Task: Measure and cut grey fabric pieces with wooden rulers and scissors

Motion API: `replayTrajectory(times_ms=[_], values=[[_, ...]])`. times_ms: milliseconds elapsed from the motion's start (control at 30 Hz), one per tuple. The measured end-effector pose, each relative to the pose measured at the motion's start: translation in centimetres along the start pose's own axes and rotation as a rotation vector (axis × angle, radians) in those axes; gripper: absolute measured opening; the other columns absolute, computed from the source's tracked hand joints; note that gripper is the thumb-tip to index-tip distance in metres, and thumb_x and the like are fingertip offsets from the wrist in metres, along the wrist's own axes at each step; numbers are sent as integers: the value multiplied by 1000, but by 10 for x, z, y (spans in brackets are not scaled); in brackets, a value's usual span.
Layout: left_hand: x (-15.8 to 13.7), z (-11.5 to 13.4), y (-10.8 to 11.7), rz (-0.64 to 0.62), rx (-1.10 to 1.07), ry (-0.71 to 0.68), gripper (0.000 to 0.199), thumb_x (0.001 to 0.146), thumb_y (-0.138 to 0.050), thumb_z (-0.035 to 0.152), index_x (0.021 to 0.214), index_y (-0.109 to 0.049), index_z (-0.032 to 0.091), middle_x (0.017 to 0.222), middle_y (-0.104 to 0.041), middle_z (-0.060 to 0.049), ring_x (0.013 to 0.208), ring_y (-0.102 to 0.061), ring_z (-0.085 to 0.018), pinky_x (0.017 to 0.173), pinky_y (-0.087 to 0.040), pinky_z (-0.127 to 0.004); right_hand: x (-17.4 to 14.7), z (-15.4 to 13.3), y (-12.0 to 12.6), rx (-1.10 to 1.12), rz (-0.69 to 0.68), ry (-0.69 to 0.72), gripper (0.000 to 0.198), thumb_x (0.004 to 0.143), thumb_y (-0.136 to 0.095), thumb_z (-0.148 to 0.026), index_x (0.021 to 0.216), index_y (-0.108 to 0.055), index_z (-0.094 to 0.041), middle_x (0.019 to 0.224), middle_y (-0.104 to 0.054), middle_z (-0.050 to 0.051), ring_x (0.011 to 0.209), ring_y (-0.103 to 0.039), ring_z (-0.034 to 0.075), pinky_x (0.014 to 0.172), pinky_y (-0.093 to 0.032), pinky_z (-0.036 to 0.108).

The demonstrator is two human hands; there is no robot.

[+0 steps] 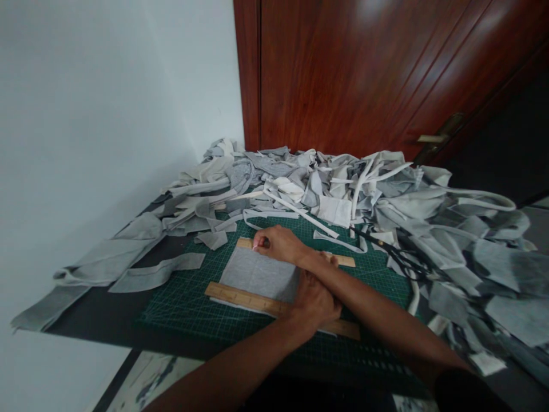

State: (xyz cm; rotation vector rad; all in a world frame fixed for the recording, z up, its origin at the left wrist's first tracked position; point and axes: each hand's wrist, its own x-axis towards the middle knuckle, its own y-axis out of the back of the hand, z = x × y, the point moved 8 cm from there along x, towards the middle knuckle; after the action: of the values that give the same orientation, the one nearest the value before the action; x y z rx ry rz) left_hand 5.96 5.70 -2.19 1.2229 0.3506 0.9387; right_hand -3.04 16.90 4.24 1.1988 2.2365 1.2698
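Observation:
A grey fabric piece lies flat on the green gridded cutting mat. One wooden ruler crosses its near edge, and a second wooden ruler runs along its far edge. My right hand, its arm crossing over the left one, pinches a small whitish piece at the fabric's far left corner. I cannot tell exactly what that piece is. My left hand is spread over the fabric's right part, pressing down between the rulers. Its fingertips reach the far ruler, partly hidden by my right forearm.
Heaped grey and white fabric scraps line the back and right of the dark table. Black-handled scissors lie at the mat's right. Long grey strips lie at left. Behind are a white wall and a wooden door.

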Motion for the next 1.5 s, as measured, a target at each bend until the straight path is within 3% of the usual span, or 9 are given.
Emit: replayTrajectory(times_ms=[233,500,633,767,933,1133,1267,1500], values=[[3,7,4,-60,101,-33,79,103,-42,52,161,-28,0,168,-29,-26,157,-27,-40,126,-29,-54,3,-17,-2,-196,-30,-22,13,91,-65,-14,92,-75,-22,91,-76,3,82,-68,19,67,-38,27],[4,4,8,-61,35,2,75,102,-45,46,162,-31,3,169,-29,-23,157,-28,-38,127,-27,-55,-17,0,8,-225,-14,-17,11,90,-66,-15,89,-75,-21,86,-75,3,78,-67,18,65,-33,27],[4,6,14,-60,-17,38,69,103,-45,48,159,-40,8,163,-43,-20,152,-40,-37,125,-32,-58,-39,13,20,-280,-47,-57,10,90,-67,-15,90,-76,-21,87,-76,4,79,-66,18,65,-33,27],[2,6,15,-55,17,74,60,104,-44,53,144,-59,10,144,-63,-20,139,-54,-38,120,-35,-63,-61,23,34,-344,-108,-99,11,93,-66,-16,92,-76,-20,85,-75,4,79,-66,17,66,-32,26],[0,7,15,-32,67,72,60,103,-46,56,137,-63,9,137,-67,-21,133,-57,-38,118,-37,-65,-71,23,44,-358,-131,-130,9,91,-67,-14,89,-75,-18,85,-76,4,78,-66,15,65,-31,26],[2,4,10,-32,23,52,70,102,-46,50,159,-41,9,162,-46,-20,150,-41,-38,123,-33,-58,-36,-7,30,-160,-13,-42,13,92,-64,-14,96,-75,-20,93,-77,1,83,-68,13,68,-35,23],[2,3,7,-42,62,6,80,99,-51,47,163,-30,4,169,-31,-23,157,-29,-41,127,-26,-57,1,-14,7,-112,-20,-8,13,91,-65,-14,98,-75,-20,93,-77,1,82,-68,13,68,-36,22],[1,6,4,-75,174,-40,78,104,-41,56,164,-28,8,169,-32,-21,157,-28,-40,126,-26,-56,32,-22,-17,-130,-51,5,13,93,-67,-19,101,-77,-20,95,-79,2,87,-70,16,70,-42,24]])
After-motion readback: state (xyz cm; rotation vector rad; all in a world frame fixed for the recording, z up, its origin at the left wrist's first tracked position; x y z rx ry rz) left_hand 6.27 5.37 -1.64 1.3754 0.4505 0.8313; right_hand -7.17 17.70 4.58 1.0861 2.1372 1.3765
